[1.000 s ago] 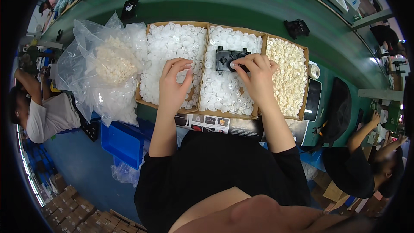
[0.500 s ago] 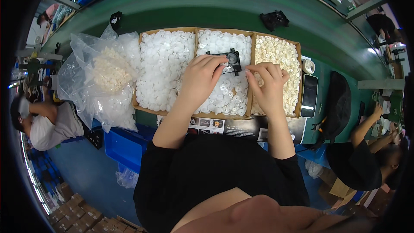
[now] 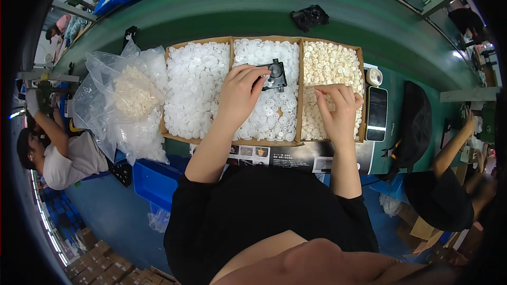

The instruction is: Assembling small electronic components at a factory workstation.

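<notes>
Workshop, blue floor (image 3: 113,216); green table (image 3: 227,16) runs wide behind the middle box (image 3: 266,141). Co-workers on both sides of it: one far left (image 3: 68,163), one far right (image 3: 441,200).

Left of middle box, adjoining: left box (image 3: 179,138) with white discs, then clear bag (image 3: 100,95). Right of it, adjoining: right box (image 3: 363,74) with cream discs, then phone (image 3: 376,113), black pouch (image 3: 414,121). Behind it: dark part (image 3: 310,17). In front: printed sheet (image 3: 288,158).

Black part (image 3: 276,76) over middle box's white discs. Left hand (image 3: 237,92) at its left edge, fingers bunched; grip cannot be told. Right hand (image 3: 339,106) right of middle box, over cream discs; fingertips near thumb, hold cannot be told.

Cardboard rims bound middle box; green band lies beyond its back rim.
</notes>
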### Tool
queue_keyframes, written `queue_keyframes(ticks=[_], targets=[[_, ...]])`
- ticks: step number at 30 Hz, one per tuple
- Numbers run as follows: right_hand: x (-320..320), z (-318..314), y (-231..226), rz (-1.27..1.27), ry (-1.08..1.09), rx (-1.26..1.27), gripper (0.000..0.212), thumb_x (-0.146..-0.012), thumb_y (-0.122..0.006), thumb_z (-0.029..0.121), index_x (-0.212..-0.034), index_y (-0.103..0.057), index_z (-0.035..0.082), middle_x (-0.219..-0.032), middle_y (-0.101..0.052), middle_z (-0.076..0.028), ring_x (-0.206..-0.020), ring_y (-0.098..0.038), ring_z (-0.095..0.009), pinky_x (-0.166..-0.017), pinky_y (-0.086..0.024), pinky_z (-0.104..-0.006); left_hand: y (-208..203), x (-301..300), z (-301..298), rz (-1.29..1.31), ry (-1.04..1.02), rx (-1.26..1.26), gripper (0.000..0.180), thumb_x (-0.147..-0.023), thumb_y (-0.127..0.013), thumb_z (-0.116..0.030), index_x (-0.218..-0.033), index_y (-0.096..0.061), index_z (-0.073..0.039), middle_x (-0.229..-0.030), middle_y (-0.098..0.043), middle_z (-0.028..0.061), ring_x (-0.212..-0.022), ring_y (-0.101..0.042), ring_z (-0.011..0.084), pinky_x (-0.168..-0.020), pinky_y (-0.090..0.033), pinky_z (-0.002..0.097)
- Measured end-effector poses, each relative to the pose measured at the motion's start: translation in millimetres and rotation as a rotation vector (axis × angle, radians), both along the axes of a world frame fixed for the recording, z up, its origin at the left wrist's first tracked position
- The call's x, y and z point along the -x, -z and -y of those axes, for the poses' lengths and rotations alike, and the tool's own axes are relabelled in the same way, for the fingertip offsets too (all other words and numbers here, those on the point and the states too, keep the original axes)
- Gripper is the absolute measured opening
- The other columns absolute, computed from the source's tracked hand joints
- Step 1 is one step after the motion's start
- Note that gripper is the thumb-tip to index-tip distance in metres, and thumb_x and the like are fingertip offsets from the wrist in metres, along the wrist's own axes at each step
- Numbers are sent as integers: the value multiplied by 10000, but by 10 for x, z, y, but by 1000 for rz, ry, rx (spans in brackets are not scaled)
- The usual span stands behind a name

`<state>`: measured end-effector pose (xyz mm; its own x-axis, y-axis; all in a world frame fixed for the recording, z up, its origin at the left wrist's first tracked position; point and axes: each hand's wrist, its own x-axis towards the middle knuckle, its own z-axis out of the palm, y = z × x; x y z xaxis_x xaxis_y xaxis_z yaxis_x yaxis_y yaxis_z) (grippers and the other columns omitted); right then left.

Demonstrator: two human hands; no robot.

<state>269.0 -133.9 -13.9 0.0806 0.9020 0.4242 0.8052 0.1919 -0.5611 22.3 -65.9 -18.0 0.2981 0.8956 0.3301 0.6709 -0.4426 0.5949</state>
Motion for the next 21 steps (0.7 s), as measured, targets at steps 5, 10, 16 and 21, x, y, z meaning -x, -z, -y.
queue_keyframes(ticks=[5, 10, 16, 21], targets=[[-26, 31, 12, 4, -1, 23, 97, -927, -784, 197, -1015, -795, 158, -1024, -668, 30, -966, -557, -175, -998, -302, -394, -1, -8, 11, -90, -28, -114, 262, -920, -781, -158, -1173, -781, -91, -1298, -709, 37, -1213, -620, 259, -1092, -466, 402], [-57, 63, -1, 114, -28, 116, 89, -913, -779, 169, -996, -790, 142, -1075, -680, 7, -1009, -561, -197, -1029, -299, -417, 76, 71, 51, -284, 73, -83, 399, -910, -801, -215, -1289, -722, -119, -1391, -652, 40, -1263, -586, 277, -1146, -412, 439], [-50, 83, 98, 206, -101, 179, 93, -873, -790, 176, -948, -764, 127, -1102, -661, -10, -1054, -548, -260, -1025, -330, -492, -318, 117, -319, -408, 191, -9, 544, -916, -796, -232, -1421, -619, -139, -1376, -655, 54, -1257, -605, 286, -1135, -430, 421], [10, 115, 44, 208, -117, 178, 102, -866, -791, 176, -951, -760, 129, -1103, -662, -14, -1046, -555, -264, -1042, -335, -504, -428, 178, -1187, -132, -225, 178, 782, -873, -850, -383, -1529, -509, -127, -1359, -645, 156, -1232, -641, 361, -1063, -513, 452]])
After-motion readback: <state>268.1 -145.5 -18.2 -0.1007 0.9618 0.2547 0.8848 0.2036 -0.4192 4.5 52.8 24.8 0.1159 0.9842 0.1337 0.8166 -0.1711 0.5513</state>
